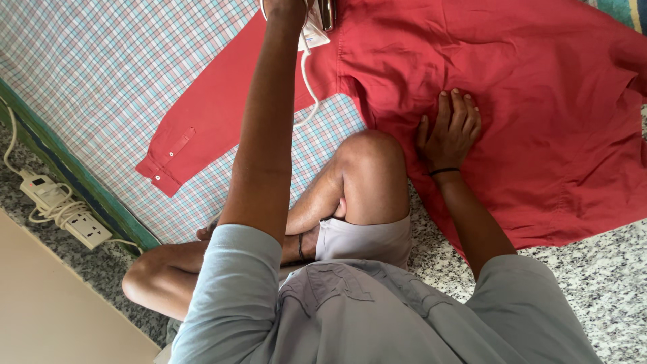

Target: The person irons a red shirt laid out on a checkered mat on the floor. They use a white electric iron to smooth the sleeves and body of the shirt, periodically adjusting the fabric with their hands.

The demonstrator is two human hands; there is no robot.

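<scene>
Bent knee (367, 168) lies nearest; right hand (450, 131) presses flat, fingers spread, on the soft, light red shirt (512, 81). Left hand (286, 10) grips an iron (317, 23), cut off by the top edge.

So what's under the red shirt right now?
The red shirt lies partly on a checked cloth, which shows under the sleeve, and partly on the speckled stone floor. How far the cloth runs beneath it is hidden.
</scene>
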